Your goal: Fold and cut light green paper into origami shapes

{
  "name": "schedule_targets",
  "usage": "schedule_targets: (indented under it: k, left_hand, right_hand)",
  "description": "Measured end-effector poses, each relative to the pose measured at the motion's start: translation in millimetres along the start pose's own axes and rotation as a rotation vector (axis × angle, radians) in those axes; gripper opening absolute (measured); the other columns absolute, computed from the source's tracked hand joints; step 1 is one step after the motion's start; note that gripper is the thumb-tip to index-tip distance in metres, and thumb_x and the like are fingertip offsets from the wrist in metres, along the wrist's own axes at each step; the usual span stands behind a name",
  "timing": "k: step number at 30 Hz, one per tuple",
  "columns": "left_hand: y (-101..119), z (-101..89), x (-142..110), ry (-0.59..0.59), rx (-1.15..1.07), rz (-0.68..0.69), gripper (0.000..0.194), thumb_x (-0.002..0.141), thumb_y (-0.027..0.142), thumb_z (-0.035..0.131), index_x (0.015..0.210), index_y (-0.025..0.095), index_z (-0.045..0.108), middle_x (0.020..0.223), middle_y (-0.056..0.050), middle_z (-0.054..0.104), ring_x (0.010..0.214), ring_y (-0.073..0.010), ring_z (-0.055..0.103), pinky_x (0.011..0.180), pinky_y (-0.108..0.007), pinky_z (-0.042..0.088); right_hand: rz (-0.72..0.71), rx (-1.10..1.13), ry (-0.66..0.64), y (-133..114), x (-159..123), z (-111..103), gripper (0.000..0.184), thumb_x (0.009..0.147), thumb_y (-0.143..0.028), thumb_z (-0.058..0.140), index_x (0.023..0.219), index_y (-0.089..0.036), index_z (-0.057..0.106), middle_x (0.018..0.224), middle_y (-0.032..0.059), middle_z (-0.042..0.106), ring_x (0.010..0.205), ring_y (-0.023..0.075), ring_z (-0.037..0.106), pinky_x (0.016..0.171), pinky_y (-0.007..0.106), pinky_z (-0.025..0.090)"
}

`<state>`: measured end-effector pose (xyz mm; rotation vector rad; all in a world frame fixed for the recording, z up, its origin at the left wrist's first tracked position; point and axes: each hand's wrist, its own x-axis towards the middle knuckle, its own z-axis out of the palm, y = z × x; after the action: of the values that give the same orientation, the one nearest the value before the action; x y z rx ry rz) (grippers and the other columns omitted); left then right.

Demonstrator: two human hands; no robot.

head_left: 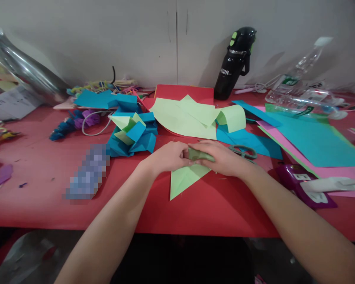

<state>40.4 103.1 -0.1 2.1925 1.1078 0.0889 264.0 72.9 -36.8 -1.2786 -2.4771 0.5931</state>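
Both hands meet over a piece of light green paper (187, 180) at the middle of the red table. My left hand (170, 156) is closed on the paper's upper left part, its fingertips curled and partly hidden. My right hand (221, 157) lies across the folded-over upper part, fingers pressed together on it. The paper's lower end comes to a point towards me and shows a crease. Beside my right hand lie scissors (245, 152) with dark green handles, their blades mostly hidden. Left of my hands sits a cluster of folded blue and green paper (132, 136).
Behind my hands are light green sheets (183, 112) and a red sheet (183, 91). A black bottle (235, 65) stands against the wall. On the right are blue paper (316, 138), a purple tape dispenser (301, 181) and clear plastic bottles (296, 75). A blurred-out item (90, 173) lies left.
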Motion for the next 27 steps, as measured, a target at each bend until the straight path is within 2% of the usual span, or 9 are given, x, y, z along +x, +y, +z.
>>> schedule_targets:
  k: [5,9,16,23,27]
  left_hand:
    - [-2,3.1,3,0.013,-0.014,-0.034,0.021,0.079,0.04,0.068,0.08,0.02,0.061,0.078,-0.002,0.067,0.072,-0.0194,0.062,0.057,-0.029,0.037]
    - [-2,4.1,5,0.01,-0.02,-0.048,0.021,0.078,0.039,0.069,0.081,0.02,0.06,0.082,-0.003,0.069,0.075,-0.0202,0.063,0.059,-0.028,0.038]
    - [3,2.5,3,0.034,0.004,-0.083,0.03,0.078,0.041,0.07,0.097,0.021,0.056,0.089,-0.004,0.068,0.076,-0.0209,0.062,0.062,-0.03,0.037]
    - [3,2.5,3,0.026,0.006,-0.049,0.032,0.08,0.04,0.069,0.103,0.022,0.054,0.082,-0.001,0.064,0.072,-0.0201,0.061,0.061,-0.029,0.036]
    - [3,1.7,2,0.011,-0.003,-0.038,0.033,0.081,0.039,0.068,0.107,0.023,0.053,0.077,0.0,0.063,0.071,-0.0203,0.062,0.06,-0.029,0.037]
  right_hand:
    - [-0.008,0.019,-0.002,-1,-1,-2,0.058,0.093,-0.025,0.054,0.15,-0.034,0.045,0.146,0.0043,0.057,0.139,0.0303,0.046,0.11,0.051,0.044]
    - [0.024,0.065,0.028,0,-5,-7,0.057,0.094,-0.027,0.054,0.15,-0.035,0.045,0.15,0.0025,0.054,0.139,0.0294,0.048,0.111,0.05,0.044]
    - [0.155,0.052,0.062,2,-11,-23,0.043,0.093,-0.035,0.063,0.135,-0.028,0.062,0.143,0.006,0.06,0.134,0.0285,0.051,0.112,0.049,0.042]
    - [0.208,0.054,0.072,6,-9,-25,0.035,0.089,-0.044,0.067,0.121,-0.029,0.07,0.12,0.0077,0.065,0.112,0.0282,0.06,0.093,0.045,0.05]
    - [0.233,0.094,0.021,9,-15,-35,0.037,0.087,-0.049,0.068,0.119,-0.031,0.071,0.119,0.0058,0.064,0.106,0.0255,0.061,0.09,0.041,0.05]
